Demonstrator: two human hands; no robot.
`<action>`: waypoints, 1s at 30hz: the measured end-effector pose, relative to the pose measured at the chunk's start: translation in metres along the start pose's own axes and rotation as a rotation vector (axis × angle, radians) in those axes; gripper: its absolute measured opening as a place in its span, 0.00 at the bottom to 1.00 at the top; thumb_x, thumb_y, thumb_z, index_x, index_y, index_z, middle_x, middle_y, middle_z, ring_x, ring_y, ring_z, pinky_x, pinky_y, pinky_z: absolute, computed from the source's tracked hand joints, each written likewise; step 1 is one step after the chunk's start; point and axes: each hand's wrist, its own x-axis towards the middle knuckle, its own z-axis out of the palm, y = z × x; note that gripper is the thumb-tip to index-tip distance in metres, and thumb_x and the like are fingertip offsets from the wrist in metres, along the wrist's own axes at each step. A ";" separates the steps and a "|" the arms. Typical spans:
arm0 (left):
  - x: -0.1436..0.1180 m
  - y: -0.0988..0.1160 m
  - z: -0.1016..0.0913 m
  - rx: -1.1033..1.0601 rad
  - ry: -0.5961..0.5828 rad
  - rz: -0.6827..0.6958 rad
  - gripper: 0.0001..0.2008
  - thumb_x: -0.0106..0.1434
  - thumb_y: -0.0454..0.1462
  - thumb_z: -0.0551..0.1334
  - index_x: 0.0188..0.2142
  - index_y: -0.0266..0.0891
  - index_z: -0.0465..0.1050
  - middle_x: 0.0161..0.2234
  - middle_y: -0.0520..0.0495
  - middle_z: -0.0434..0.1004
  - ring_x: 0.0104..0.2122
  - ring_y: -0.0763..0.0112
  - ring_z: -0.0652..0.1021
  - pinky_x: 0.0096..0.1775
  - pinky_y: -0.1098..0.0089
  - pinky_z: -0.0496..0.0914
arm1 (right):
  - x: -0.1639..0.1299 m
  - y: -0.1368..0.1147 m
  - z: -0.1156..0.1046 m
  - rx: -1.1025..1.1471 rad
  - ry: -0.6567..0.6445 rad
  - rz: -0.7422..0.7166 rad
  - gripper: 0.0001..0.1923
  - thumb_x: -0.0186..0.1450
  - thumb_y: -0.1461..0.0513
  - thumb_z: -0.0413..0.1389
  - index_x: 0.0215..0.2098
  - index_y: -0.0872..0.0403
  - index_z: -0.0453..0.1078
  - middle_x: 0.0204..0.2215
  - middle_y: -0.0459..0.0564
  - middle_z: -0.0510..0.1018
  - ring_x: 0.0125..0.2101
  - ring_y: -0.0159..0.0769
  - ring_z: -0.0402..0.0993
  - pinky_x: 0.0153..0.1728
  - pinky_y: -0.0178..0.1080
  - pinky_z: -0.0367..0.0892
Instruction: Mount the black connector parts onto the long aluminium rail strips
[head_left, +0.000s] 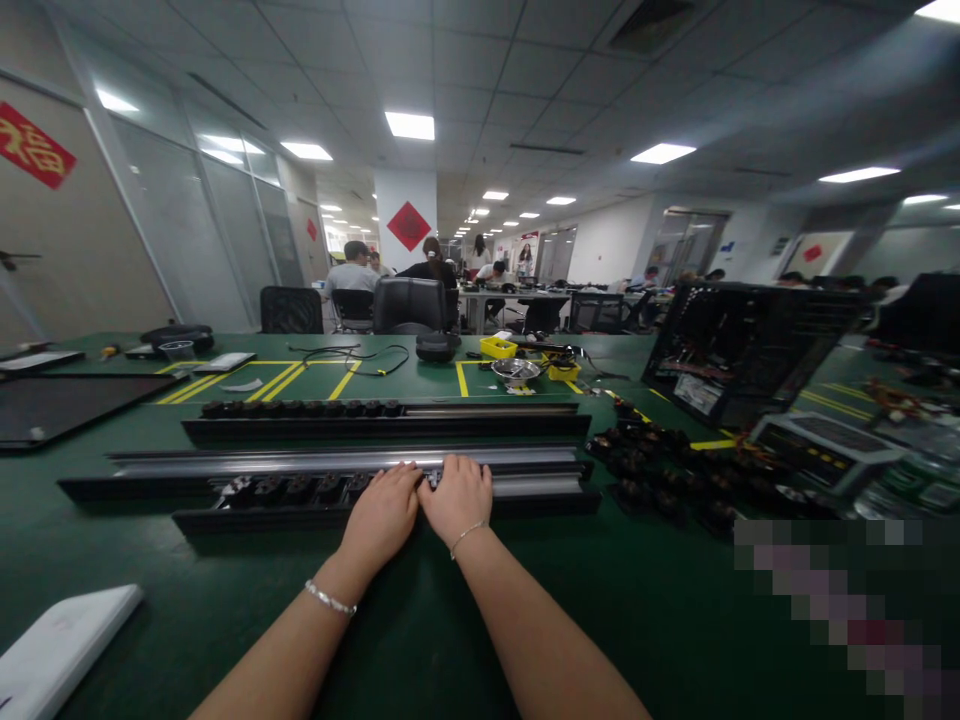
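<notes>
— So, where do the hands sit right now?

— Both lie side by side on the nearest long black rail (390, 500), about at its middle. The left hand (384, 515) and the right hand (459, 495) touch each other, palms down, fingers curled forward over the rail's top edge. Each wrist wears a thin bracelet.

— Are they holding anything?

— They press on the rail rather than lift it. The fingertips reach into the channel and are partly hidden, so I cannot tell whether a small part is pinched between them.

— What is in that rail?

— Left of the hands, a row of black socket modules (292, 488) sits in its channel. Just behind the rail lies a silver metal strip (300, 461), parallel to it. Behind that again is a second black rail (382, 422) with its own row of black modules along the left half.

— And around the rail?

— Right of it, a loose heap of black modules (660, 465) spreads over the green desk (420, 620). Farther right of the rail stands an open computer case (742, 345). Far behind the rail are a yellow tray (498, 347), a metal bowl (516, 371) and a black cable (352, 355). Near and left of the rail, a white flat object (60, 645) lies at the desk's edge.

— Anyone else?

— Well behind the rail, several people sit at other desks, by black office chairs (409, 305).
</notes>
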 end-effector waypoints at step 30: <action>0.000 0.000 0.000 0.036 0.010 0.002 0.20 0.63 0.35 0.47 0.50 0.41 0.70 0.54 0.44 0.69 0.55 0.63 0.68 0.56 0.56 0.60 | 0.002 0.019 -0.012 0.074 -0.004 0.016 0.19 0.57 0.60 0.51 0.47 0.55 0.65 0.43 0.55 0.74 0.47 0.43 0.65 0.52 0.44 0.50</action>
